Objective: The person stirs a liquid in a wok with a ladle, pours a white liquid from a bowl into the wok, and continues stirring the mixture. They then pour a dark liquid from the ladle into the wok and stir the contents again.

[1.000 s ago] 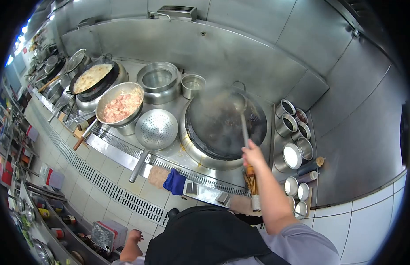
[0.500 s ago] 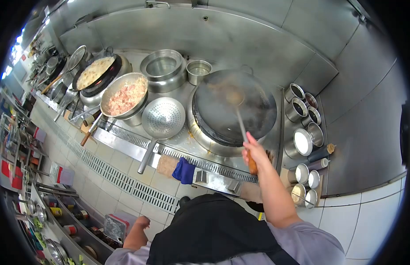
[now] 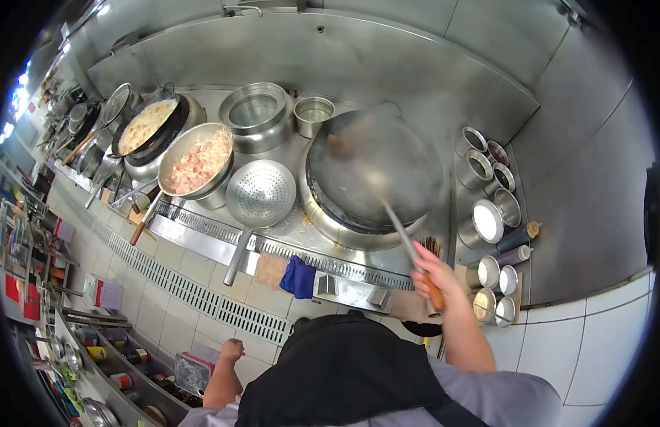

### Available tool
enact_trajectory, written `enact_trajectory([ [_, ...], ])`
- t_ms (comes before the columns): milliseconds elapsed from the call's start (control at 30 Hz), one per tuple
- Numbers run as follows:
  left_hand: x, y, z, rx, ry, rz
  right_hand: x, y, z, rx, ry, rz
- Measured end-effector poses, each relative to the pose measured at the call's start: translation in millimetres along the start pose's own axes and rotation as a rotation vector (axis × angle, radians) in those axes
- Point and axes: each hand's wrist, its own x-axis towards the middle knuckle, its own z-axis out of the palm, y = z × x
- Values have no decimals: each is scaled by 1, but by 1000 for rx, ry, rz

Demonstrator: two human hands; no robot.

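My right hand (image 3: 437,277) is wrapped round the wooden handle of a long metal ladle (image 3: 400,228). Steam partly hides the ladle's bowl, which is over the large dark wok (image 3: 408,164). Behind the bowl, something brownish shows through the steam near the wok's back left. My left hand (image 3: 232,349) hangs low beside my apron, away from the stove, fingers curled in with nothing seen in them. Left of the wok lies a perforated strainer (image 3: 260,193), its handle over the stove's front edge.
Left on the stove are a bowl of pinkish meat (image 3: 198,162), a pan of frothy food (image 3: 146,127) and a water pot (image 3: 255,114). Seasoning containers (image 3: 488,220) line the right side. A blue cloth (image 3: 297,277) hangs at the front edge.
My right hand has moved right and toward me, bringing the ladle's bowl nearer across the wok. My left hand has risen slightly. The view has shifted a little.
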Motion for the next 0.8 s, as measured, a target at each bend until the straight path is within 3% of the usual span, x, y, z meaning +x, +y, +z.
enact_trajectory([
  [67,-31,53,-25,-952,355,-490,7,-7,-36,-83,70,-51],
  [100,-36,42,-17,-940,339,-506,19,-18,-30,-143,113,-122],
  [167,-23,29,-2,-522,128,-452,58,-37,7,-100,173,-131],
  [200,-25,33,-1,-520,120,-449,69,-35,22,-57,224,-145],
  [267,-28,34,-10,126,-428,-217,70,-21,36,-29,129,-101],
  [300,-20,19,3,-81,-393,-336,51,-10,35,-38,90,-82],
  [333,-19,25,-1,-87,-386,-333,29,-4,27,-45,86,-87],
  [400,-27,47,-9,-756,136,-462,-5,-4,-2,14,41,39],
  [433,-34,61,-12,-935,308,-481,0,-13,-17,-73,100,4],
  [533,-34,58,-6,-802,252,-431,42,-23,-10,-159,158,-91],
  [567,6,-16,41,-243,47,-10,68,-20,-1,-199,220,-143],
  [600,5,-10,41,-245,50,-9,83,-15,9,-236,281,-194],
  [667,-8,19,15,-107,-304,-368,48,-15,27,-292,232,-192],
  [733,-24,52,-10,-181,-248,-418,12,-26,2,-289,136,-42],
  [800,-31,66,-15,-875,253,-498,-13,-50,-14,-712,282,-121],
])
